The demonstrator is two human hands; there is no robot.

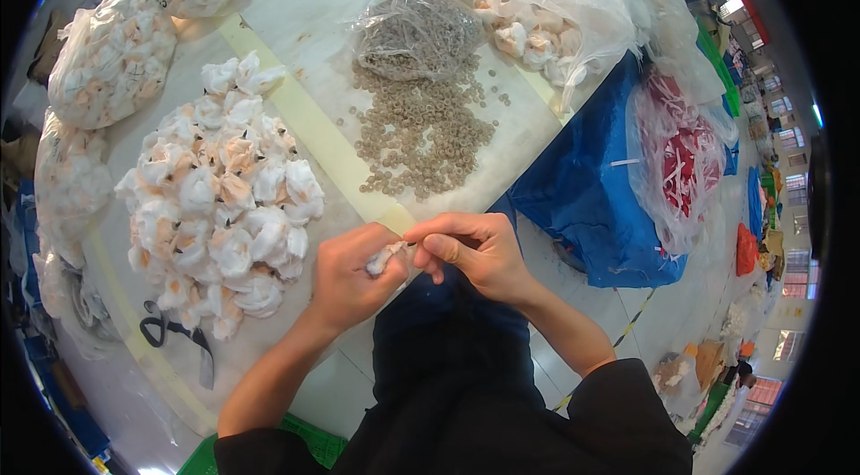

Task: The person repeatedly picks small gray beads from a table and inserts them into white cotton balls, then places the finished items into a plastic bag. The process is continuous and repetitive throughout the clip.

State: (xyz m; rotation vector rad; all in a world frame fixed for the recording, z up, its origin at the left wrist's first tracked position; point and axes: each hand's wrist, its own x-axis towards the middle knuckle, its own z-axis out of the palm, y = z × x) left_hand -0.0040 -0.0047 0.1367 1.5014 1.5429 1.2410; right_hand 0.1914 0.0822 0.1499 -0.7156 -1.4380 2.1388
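Note:
My left hand (351,273) is closed around a white artificial flower head (385,257), most of it hidden in the fist. Right beside it, my right hand (484,253) pinches thumb and forefinger together at the flower's dark, thin end; whatever is between those fingertips is too small to make out. Both hands meet over the table's near edge. To their left lies a heap of white and peach artificial flowers (215,193), some with dark stem tips showing. Beyond the hands, small beige rings (417,135) spill from a clear plastic bag (417,27).
Bags of flowers (112,59) line the table's left side, and another flower bag (537,18) lies at the far right. Black-handled scissors (179,332) rest near the heap. A blue covered stack (582,197) with a bag of red pieces (676,153) stands right. A green crate (313,444) sits below.

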